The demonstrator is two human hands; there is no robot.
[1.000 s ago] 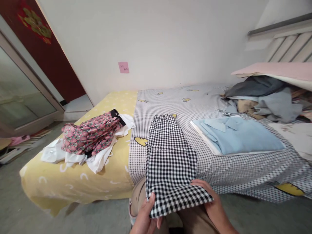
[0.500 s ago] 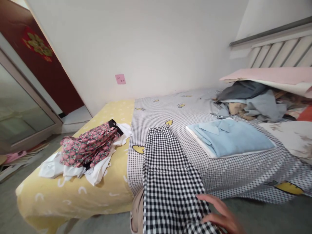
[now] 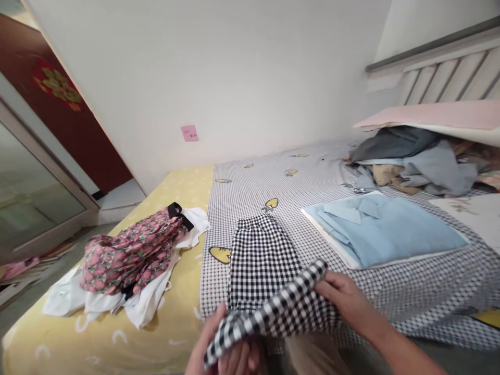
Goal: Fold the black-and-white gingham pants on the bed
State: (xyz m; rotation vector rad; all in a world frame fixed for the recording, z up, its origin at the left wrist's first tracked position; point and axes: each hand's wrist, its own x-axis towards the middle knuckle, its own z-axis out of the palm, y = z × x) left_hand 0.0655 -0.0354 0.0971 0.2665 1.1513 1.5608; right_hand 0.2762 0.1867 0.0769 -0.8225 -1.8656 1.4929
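— How far along is the checked garment [image 3: 265, 271]?
— Half lies flat on the bed [image 3: 312, 177]; its near edge is lifted, pinched by closed left hand [image 3: 230, 354] and right hand [image 3: 344, 299].
— Done already?
— A blue shirt [image 3: 386, 229] is folded; a floral pile [image 3: 128, 250] is left.

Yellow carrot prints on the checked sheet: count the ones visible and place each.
6 yellow carrot prints: beside the gingham garment at, beyond it, three small near the wall, one at the right edge. More may be hidden under clothes.

Pink note [image 3: 189, 133] – writing too small to read.
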